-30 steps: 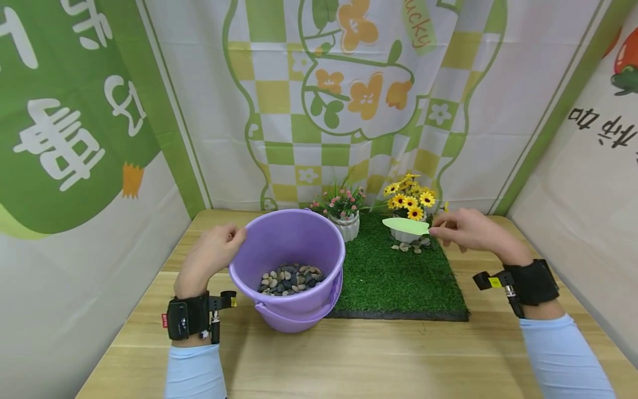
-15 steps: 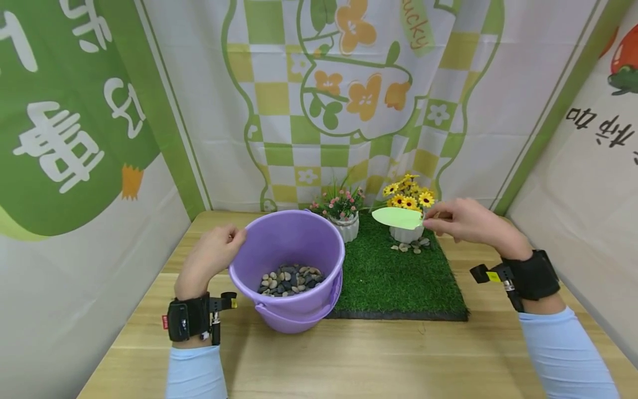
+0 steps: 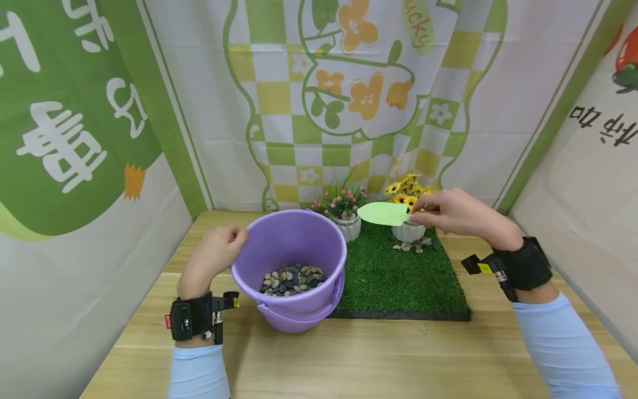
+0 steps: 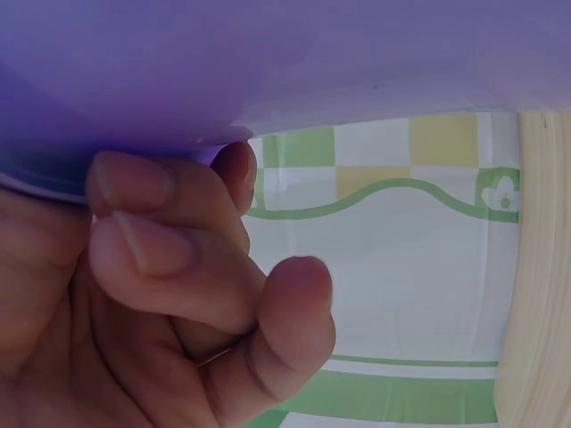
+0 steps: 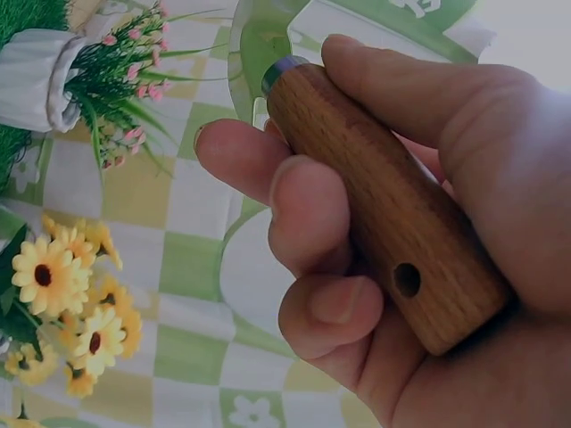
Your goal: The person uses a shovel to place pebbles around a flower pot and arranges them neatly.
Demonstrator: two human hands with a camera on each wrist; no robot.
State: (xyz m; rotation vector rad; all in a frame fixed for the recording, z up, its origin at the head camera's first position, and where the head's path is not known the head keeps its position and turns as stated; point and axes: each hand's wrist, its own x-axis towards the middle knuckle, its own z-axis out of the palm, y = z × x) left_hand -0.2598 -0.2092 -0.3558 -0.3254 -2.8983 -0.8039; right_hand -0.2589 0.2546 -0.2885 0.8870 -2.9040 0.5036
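My left hand (image 3: 215,252) grips the left rim of a purple bucket (image 3: 294,317); in the left wrist view its curled fingers (image 4: 152,250) show below the bucket wall. Grey and tan pebbles (image 3: 294,279) cover the bucket's bottom. In my right hand (image 3: 461,213) is a small garden trowel with a light green blade (image 3: 382,213), held in the air over the back of the turf mat, its blade pointing left toward the bucket. The right wrist view shows fingers and thumb around the trowel's wooden handle (image 5: 384,196), which has a hole near its end.
A green artificial turf mat (image 3: 399,282) lies right of the bucket on a wooden table (image 3: 349,360). On its back part stand a white pot of pink flowers (image 3: 349,226) and a pot of yellow flowers (image 3: 410,231). Several pebbles (image 3: 412,245) lie before the yellow one. Printed curtains surround the table.
My right hand has moved left and slightly up with the trowel, bringing its blade closer to the bucket. The left hand and the bucket have stayed in place.
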